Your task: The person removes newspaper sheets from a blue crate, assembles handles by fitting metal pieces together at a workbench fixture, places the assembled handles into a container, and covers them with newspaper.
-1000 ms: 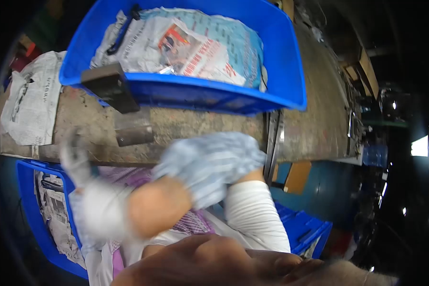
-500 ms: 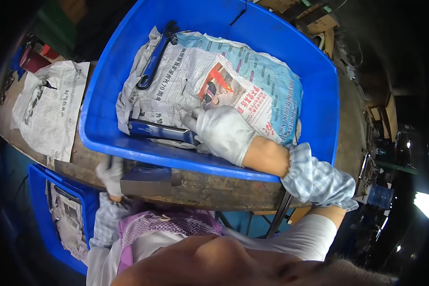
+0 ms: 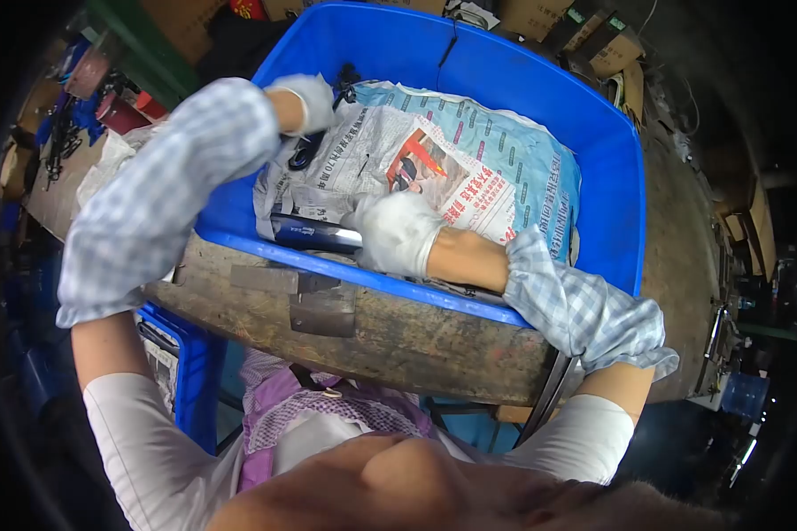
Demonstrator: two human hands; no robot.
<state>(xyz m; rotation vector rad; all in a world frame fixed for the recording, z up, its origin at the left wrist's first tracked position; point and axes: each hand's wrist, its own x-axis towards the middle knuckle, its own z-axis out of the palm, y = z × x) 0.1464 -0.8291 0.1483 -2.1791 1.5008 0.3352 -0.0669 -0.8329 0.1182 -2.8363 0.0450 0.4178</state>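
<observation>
Two dark handheld devices lie in a blue bin (image 3: 505, 80) standing just back from the tabletop's (image 3: 416, 341) near edge. The nearer device (image 3: 314, 233) is long, glossy and blue-black, with small pale lettering and a bright silvery right end; it lies on newspaper against the wall facing that edge. The farther device (image 3: 301, 152), mostly covered, shows a black loop, with one bunched black cord (image 3: 347, 84) beyond it.

Both hands wear white gloves. The right hand (image 3: 398, 232) meets the nearer device's silvery end; whether its fingers grip cannot be told. The left hand (image 3: 308, 102) is over the farther device, its fingers hidden, their state unclear.

At least two newspaper sheets show: one whitish (image 3: 354, 150), one light blue (image 3: 540, 177). One second blue bin (image 3: 199, 380) sits below the tabletop's near edge, to the left.
</observation>
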